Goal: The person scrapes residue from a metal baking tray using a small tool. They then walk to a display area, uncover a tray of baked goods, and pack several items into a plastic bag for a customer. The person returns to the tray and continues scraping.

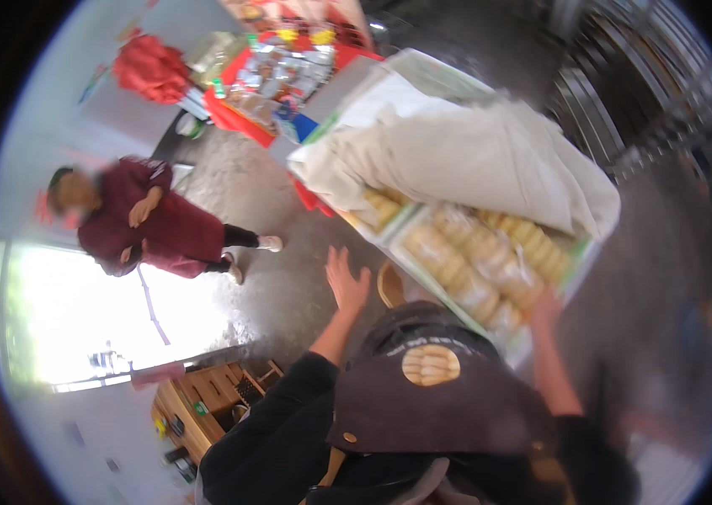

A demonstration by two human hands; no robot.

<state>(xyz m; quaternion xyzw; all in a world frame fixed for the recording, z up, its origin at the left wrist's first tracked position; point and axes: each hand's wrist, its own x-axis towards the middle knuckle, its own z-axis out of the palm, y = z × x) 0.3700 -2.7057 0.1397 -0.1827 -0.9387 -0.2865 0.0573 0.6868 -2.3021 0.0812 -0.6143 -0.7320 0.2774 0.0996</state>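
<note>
My left hand is held out over the floor, its fingers spread and nothing in them. It is to the left of a large white and green box. Inside the box lie clear plastic packs of round, pale yellow baked goods, stacked in rows. A cream cloth lies bunched over the far part of the box. My right hand is at the near right end of the packs. Motion blurs its fingers, so its grip and any contact cannot be made out.
A person in a maroon apron stands at the left. Beyond the box, a table with a red cloth bears small packets. Metal racks stand at the far right, and a wooden cabinet is at the lower left.
</note>
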